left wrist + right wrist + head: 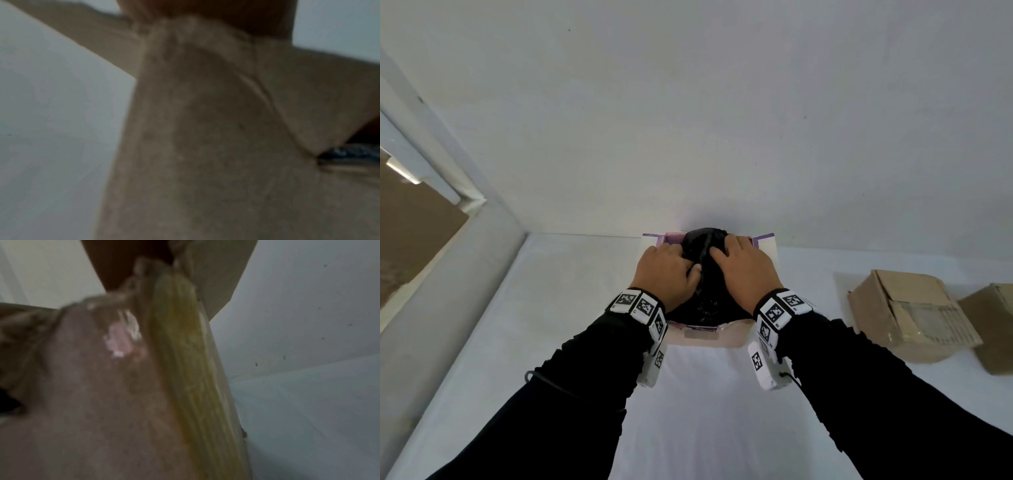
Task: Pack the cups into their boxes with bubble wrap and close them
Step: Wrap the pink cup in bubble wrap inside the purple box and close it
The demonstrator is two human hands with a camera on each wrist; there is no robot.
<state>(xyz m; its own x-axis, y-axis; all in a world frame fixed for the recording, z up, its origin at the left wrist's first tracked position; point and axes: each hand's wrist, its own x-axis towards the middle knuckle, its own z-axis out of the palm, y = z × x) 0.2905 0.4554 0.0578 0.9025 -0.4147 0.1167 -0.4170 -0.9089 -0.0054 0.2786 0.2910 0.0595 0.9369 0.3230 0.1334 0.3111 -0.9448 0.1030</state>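
Pushing the black bundle [705, 245] into the centre box [736, 337], our left hand [666, 274] grips it, our right hand [744, 272] presses flat; closing remains.

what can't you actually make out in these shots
Head view: whether a cup sits inside the black wrapped bundle; the wrap, the left hand and the right hand cover it.
Head view: the left hand's grip; its fingertips are lost in the dark wrap.
Head view: the farther brown cardboard box, cut off by the right edge.
Both wrist views: blurred, too close; a tan cardboard surface fills most.
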